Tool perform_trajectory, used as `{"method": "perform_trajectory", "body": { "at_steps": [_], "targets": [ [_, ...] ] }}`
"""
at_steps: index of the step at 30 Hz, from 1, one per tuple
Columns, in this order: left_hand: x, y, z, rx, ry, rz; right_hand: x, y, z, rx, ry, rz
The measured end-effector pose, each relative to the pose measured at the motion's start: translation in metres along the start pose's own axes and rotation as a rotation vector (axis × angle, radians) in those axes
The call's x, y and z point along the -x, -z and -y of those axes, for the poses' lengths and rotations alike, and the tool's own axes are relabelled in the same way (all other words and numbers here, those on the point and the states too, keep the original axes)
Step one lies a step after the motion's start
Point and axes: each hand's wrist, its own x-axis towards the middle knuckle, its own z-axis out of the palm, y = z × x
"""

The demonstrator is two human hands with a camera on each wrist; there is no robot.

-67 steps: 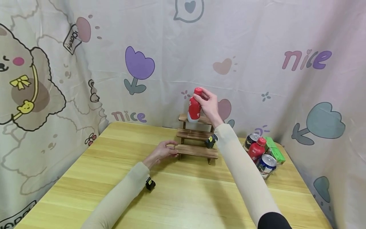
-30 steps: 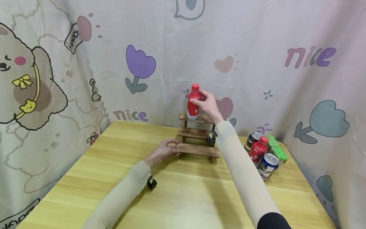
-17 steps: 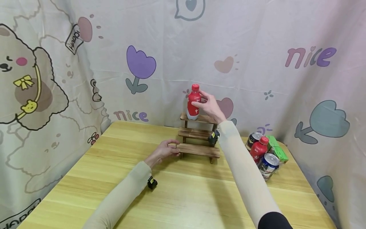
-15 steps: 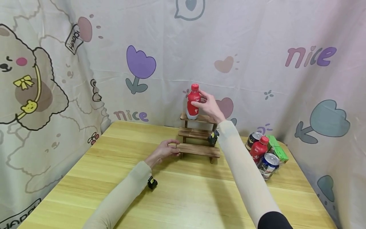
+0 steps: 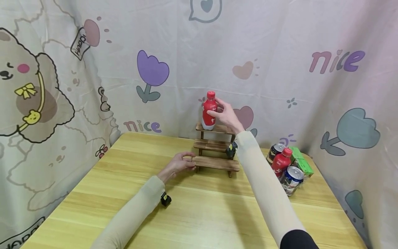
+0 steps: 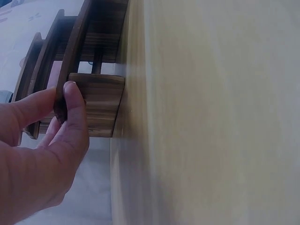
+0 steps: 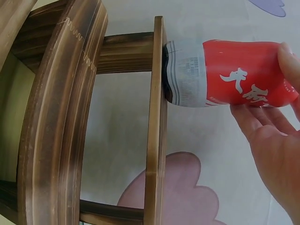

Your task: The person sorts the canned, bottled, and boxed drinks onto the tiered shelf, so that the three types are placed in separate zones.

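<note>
A three-tier wooden stand (image 5: 214,162) is at the back of the table. On its top tier, toward the left end, a red bottle (image 5: 209,114) with a white lower part is upright. My right hand (image 5: 228,115) grips the bottle from the right, thumb in front and fingers behind. The right wrist view shows the bottle's base (image 7: 185,75) right at the top board. My left hand (image 5: 178,164) pinches the left end of the lowest tier; thumb and fingers on either side of the board (image 6: 75,51) show in the left wrist view.
At the table's right rear stand a second red bottle (image 5: 281,162), a dark can (image 5: 275,151), a blue-rimmed can (image 5: 291,180) and green boxes (image 5: 302,164). A printed curtain (image 5: 186,62) hangs close behind the stand, over the wooden table (image 5: 199,214).
The right hand has brought the bottle from a slight tilt to upright on the top tier, then slid it a little left. The left hand keeps its hold on the stand.
</note>
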Motion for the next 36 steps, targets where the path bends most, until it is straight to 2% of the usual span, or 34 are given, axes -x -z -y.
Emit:
{"method": "perform_trajectory", "body": {
  "at_steps": [7,12,15,21,29,36],
  "targets": [
    [0.0,-0.001,0.0,0.009,0.01,0.002,0.005,0.001,-0.005,0.04,0.036,-0.01],
    [0.0,-0.001,0.002,0.011,0.009,0.018,0.015,0.003,-0.011,-0.043,0.014,-0.004],
    [0.0,-0.001,0.002,0.014,0.008,0.024,0.023,0.004,-0.006,-0.072,0.012,-0.018],
    [-0.001,-0.001,0.001,0.019,-0.012,0.02,0.044,0.007,0.005,-0.012,0.024,-0.051],
    [-0.001,0.0,0.001,0.012,-0.023,0.037,0.049,0.019,-0.027,0.021,0.045,-0.082],
    [0.0,0.002,0.002,0.039,-0.017,0.041,0.069,0.031,-0.035,-0.001,0.028,-0.05]
  ]
}}
